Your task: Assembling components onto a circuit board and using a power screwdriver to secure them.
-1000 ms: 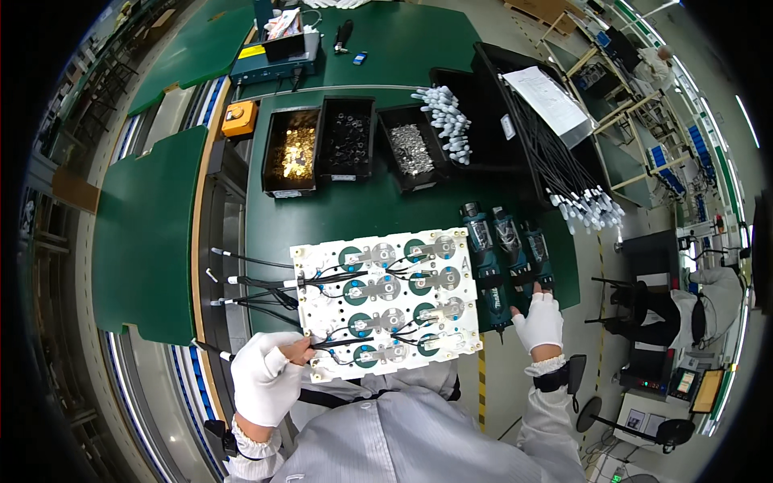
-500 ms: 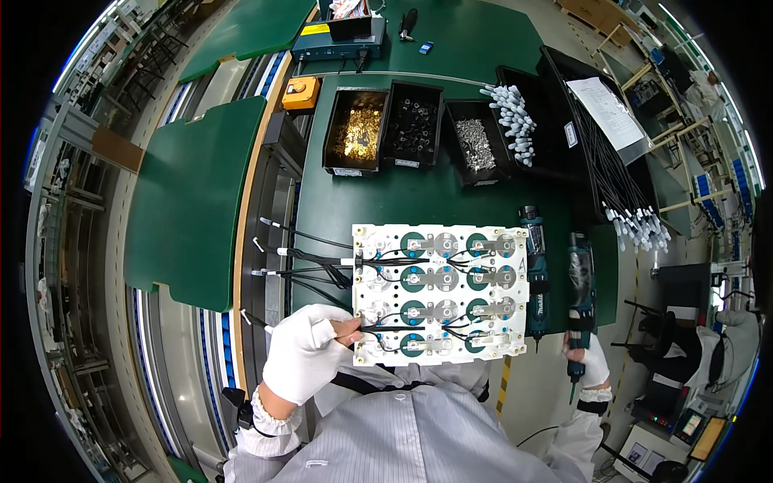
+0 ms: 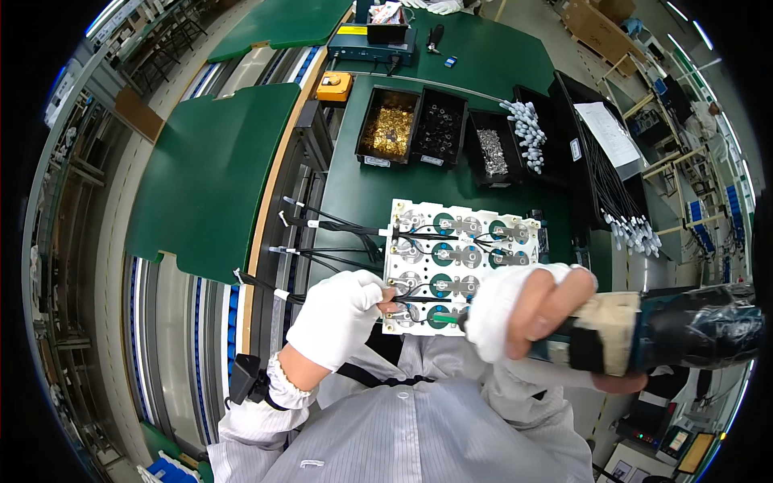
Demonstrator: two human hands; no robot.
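A white board (image 3: 419,266) carrying round green and grey parts, metal tabs and black wires lies on the green table in front of me. My left hand (image 3: 342,314), in a white glove with bare fingertips, is pinched closed at the board's near left edge. A black cable (image 3: 266,285) passes behind that hand; what sits between its fingertips is hidden. My right hand (image 3: 535,310), gloved the same way, grips a cordless screwdriver (image 3: 644,330). The tool lies nearly level, its green-tipped bit (image 3: 444,319) pointing left over the board's near edge. Contact there cannot be told.
Beyond the board stand black bins of brass pieces (image 3: 390,129), dark nuts (image 3: 440,122) and silver screws (image 3: 492,151). Sleeved cables (image 3: 632,229) fill a large box at the right. Another screwdriver (image 3: 542,233) rests beside the board. A roller conveyor (image 3: 211,322) runs along the left.
My right hand has brought the screwdriver from the table's right side up and left over the board, turning it level. My left hand stays at the board's edge. The view has shifted.
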